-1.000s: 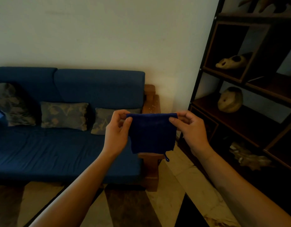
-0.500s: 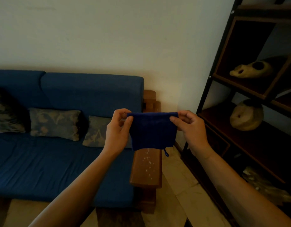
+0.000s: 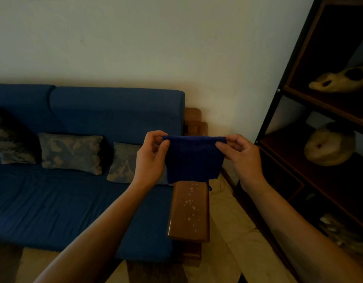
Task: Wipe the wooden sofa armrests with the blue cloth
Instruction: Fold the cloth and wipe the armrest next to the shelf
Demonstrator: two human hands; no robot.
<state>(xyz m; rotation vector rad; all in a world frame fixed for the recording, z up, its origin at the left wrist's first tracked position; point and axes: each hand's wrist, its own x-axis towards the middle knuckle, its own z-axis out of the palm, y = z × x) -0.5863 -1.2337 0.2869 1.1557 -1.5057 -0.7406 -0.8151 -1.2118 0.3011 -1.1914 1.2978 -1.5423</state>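
Seen from the head camera, a person holds a blue cloth (image 3: 194, 158) up in the air above the wooden armrest (image 3: 188, 209) of a blue sofa (image 3: 74, 193), the left hand (image 3: 151, 160) and right hand (image 3: 243, 160) each pinching a top corner. White specks dot the armrest; a dark shelf (image 3: 311, 139) stands at right.
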